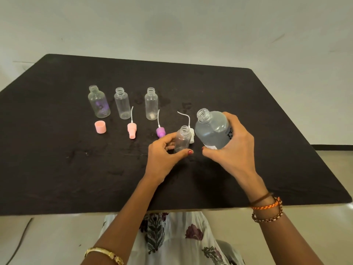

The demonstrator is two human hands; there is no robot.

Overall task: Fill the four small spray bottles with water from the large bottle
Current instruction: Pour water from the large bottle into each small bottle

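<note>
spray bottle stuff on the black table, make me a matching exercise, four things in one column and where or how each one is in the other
Things
1. large bottle
2. pink cap
3. purple pump
4. small bottle with purple print

States
a. farthest left in the back row, open neck
b. lying on its side, white tube pointing away
c. tilted, gripped by the right hand
d. standing alone, left of the pink pump

Pairs: 1-c, 2-d, 3-b, 4-a

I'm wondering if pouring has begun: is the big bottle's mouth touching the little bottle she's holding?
Apart. The head view shows dark table between the large bottle mouth and the small bottle rim.
</note>
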